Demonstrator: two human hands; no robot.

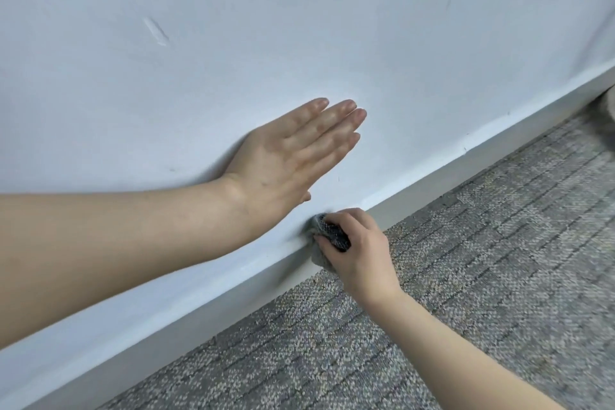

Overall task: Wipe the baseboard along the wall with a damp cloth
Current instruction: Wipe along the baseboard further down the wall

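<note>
A pale baseboard (466, 173) runs diagonally from the lower left to the upper right along the foot of a white wall (266, 27). My right hand (357, 250) grips a bunched grey cloth (327, 233) and holds it against the baseboard near the middle of the view. Part of the cloth is dark and netted. My left hand (293, 156) lies flat on the wall just above the cloth, fingers straight and together, pointing right.
Grey patterned carpet (466, 276) covers the floor in front of the baseboard. A blurred pale object (604, 116) sits at the far right edge by the wall. The wall carries a small scuff mark (156, 32) at the upper left.
</note>
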